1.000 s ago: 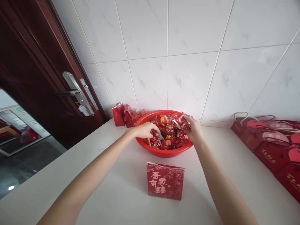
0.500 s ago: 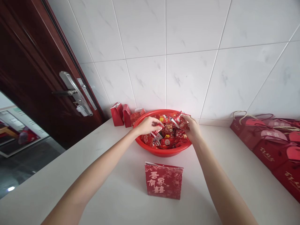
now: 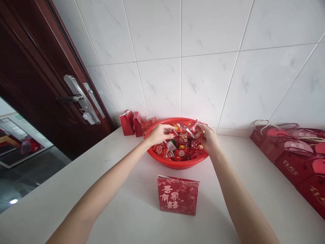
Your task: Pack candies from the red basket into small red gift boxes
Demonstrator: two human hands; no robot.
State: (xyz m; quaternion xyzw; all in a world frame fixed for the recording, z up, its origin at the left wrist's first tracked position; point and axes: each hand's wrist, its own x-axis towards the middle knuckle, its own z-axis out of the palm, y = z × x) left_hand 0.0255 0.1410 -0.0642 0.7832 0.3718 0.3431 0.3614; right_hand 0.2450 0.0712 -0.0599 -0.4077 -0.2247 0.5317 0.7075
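My left hand [image 3: 160, 134] reaches over the left side of a red plastic basket [image 3: 177, 164]. Its thumb and fingers are apart, with nothing visible between them. Wrapped candies [image 3: 180, 153], mostly red with white and gold print, fill the basket. At the right rim, my right hand [image 3: 210, 138] is closed on a red patterned candy packet [image 3: 199, 133]; another wrapper may be in the same grip, but I cannot tell. A red paper gift box [image 3: 177, 196] with pale characters stands upright in front of the basket, its top slightly parted.
Small red paper boxes [image 3: 127, 123] stand against the tiled wall [image 3: 157, 88], left of the basket. Several red gift bags [image 3: 286, 162] with rope and ribbon handles line the right side of the white tabletop [image 3: 122, 203]. A dark wooden door [image 3: 45, 67] is at the left.
The small packet at my left fingertips has been let go, and those fingers have parted and risen slightly. My right hand keeps its packet in nearly the same place.
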